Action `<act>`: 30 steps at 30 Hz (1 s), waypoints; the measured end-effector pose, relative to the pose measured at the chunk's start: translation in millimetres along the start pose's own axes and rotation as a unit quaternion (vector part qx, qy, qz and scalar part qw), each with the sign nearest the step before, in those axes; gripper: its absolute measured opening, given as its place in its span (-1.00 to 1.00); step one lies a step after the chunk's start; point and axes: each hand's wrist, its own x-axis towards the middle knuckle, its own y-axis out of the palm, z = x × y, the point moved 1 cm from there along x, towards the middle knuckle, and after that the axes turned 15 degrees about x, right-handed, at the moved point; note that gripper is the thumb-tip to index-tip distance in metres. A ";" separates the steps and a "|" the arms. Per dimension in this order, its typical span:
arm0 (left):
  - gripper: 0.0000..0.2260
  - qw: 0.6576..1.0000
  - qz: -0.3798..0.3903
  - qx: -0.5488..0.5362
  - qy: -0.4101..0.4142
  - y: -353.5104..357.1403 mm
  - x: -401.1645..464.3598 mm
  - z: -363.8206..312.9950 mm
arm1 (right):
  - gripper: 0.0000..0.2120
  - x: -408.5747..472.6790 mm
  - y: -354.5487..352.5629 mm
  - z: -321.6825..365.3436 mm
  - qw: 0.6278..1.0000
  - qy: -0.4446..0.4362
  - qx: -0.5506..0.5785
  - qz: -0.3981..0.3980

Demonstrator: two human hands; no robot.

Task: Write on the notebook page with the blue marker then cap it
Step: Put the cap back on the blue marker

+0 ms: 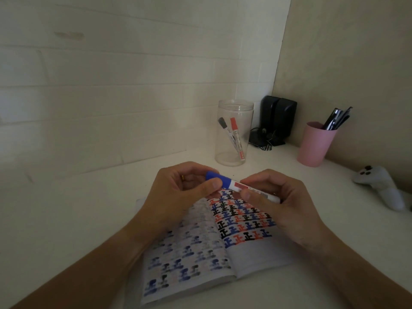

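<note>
An open notebook (256, 253) lies on the white desk, its right page partly filled with rows of blue, red and black characters. Above the top of that page I hold the blue marker (234, 185) level in both hands. My left hand (178, 190) pinches the blue cap end, which sits on the marker. My right hand (283, 201) grips the white barrel. The marker's tip is hidden under the cap.
A clear plastic jar (233, 152) with a red and a black marker stands behind the notebook. Black speakers (278, 119) sit in the corner, beside a pink cup (315, 146) of pens. A white soft toy (383, 186) lies at the right.
</note>
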 end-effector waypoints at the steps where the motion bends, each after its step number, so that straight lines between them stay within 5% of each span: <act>1: -0.76 1.000 -0.016 0.022 0.009 -0.6 1.0 -0.8 | -0.76 0.5 1.0 0.9 1.000 0.001 -0.011 0.008; 3: -0.64 0.990 -0.027 0.136 0.035 -3.5 3.2 0.8 | -0.74 1.9 1.7 -0.9 0.999 0.018 -0.023 0.018; 6: -0.51 0.919 0.017 0.388 0.066 -7.1 7.7 11.6 | -0.71 5.7 -6.3 -10.1 0.996 0.079 -0.020 0.019; 9: -0.51 0.867 0.010 0.494 0.062 -14.5 10.2 20.2 | -0.59 7.5 -11.8 -10.7 0.991 0.134 -0.019 0.017; 15: -0.51 0.848 -0.044 0.524 0.065 -21.8 12.3 25.8 | -0.52 31.1 2.1 14.6 0.990 0.136 -0.019 -0.020; 21: -0.55 0.834 -0.077 0.543 0.058 -27.4 14.6 28.9 | -0.57 126.1 20.9 77.7 0.991 -0.033 -0.061 -0.113; 26: -0.56 0.835 -0.076 0.542 0.055 -28.7 14.9 31.4 | -0.56 188.7 23.8 96.3 0.943 -0.187 -0.182 -0.209; 30: -0.55 0.838 -0.076 0.536 0.060 -26.2 14.8 32.2 | -0.60 206.6 18.9 77.1 0.915 -0.181 -0.290 -0.214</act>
